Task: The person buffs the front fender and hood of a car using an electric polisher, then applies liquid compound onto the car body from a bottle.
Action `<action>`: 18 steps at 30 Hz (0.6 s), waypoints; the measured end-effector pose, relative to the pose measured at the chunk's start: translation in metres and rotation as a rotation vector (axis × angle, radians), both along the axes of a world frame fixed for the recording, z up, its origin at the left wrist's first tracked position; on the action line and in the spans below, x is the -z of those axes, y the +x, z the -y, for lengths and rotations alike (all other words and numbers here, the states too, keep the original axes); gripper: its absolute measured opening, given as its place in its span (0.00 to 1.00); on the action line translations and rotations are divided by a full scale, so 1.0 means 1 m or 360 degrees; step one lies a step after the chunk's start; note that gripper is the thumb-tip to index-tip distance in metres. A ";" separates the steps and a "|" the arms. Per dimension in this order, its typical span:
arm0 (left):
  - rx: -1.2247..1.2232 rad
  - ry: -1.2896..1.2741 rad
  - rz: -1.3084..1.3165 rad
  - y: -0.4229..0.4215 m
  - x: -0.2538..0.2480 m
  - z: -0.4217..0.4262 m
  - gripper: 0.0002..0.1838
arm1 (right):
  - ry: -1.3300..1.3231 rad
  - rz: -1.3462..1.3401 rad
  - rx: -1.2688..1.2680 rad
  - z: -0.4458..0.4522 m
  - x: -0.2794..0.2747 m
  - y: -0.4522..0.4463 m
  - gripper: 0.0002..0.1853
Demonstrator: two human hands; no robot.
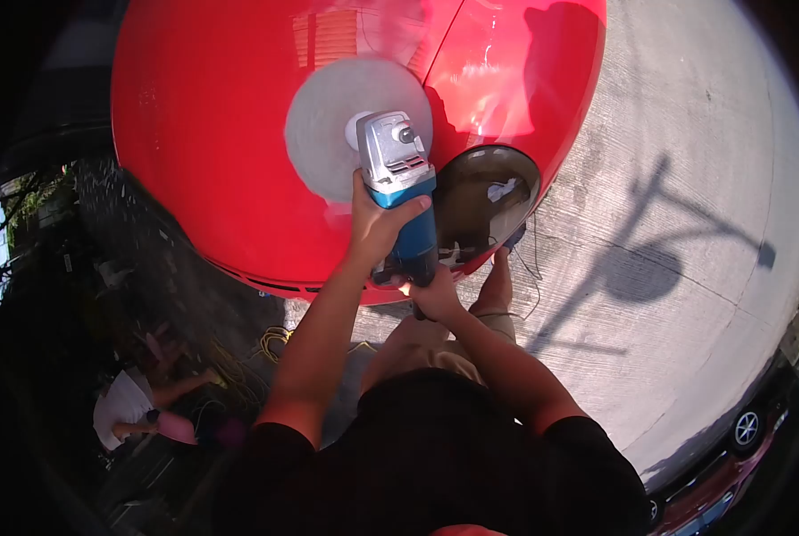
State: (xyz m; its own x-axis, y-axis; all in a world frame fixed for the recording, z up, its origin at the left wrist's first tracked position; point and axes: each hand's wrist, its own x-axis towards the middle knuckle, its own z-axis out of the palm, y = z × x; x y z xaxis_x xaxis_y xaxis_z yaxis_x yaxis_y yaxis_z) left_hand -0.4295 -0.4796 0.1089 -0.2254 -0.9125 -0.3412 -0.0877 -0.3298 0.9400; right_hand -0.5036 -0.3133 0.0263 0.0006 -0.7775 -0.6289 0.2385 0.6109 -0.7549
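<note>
A blue and silver power tool point(399, 192) with a wide pale round disc point(314, 134) lies over the red car body point(212, 170). The disc rests against the red surface. My left hand point(380, 219) is wrapped round the blue housing just below the silver head, its thumb across the top. Lower down, my right hand point(435, 295) is closed round the dark rear end of the tool. To the right of the tool is the car's oval headlight point(497, 192), close to its housing.
Another person point(127, 406) in a light top is at the lower left, near coiled yellow cable point(274, 342). A thin cord lies by my foot on the concrete point(667, 116). A dark red car point(721, 473) stands at the lower right.
</note>
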 end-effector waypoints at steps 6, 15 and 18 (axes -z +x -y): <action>0.0258 -0.0178 -0.0066 -0.029 -0.001 0.077 0.42 | -0.0204 0.0171 0.0303 0.065 -0.014 -0.009 0.16; 0.0278 -0.0165 0.0129 -0.001 0.001 0.037 0.44 | -0.0158 0.0258 0.0293 0.031 0.007 0.026 0.17; 0.0237 -0.0035 0.0102 0.010 0.003 0.015 0.44 | -0.0133 0.0226 0.0269 0.011 0.004 0.033 0.18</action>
State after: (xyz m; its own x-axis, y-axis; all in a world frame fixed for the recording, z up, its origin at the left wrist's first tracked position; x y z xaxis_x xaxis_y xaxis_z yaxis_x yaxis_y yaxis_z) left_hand -0.4197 -0.4948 0.1056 -0.3374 -0.8780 -0.3396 -0.1939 -0.2881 0.9377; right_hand -0.4702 -0.3244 0.0227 -0.0501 -0.8233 -0.5653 0.4395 0.4901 -0.7527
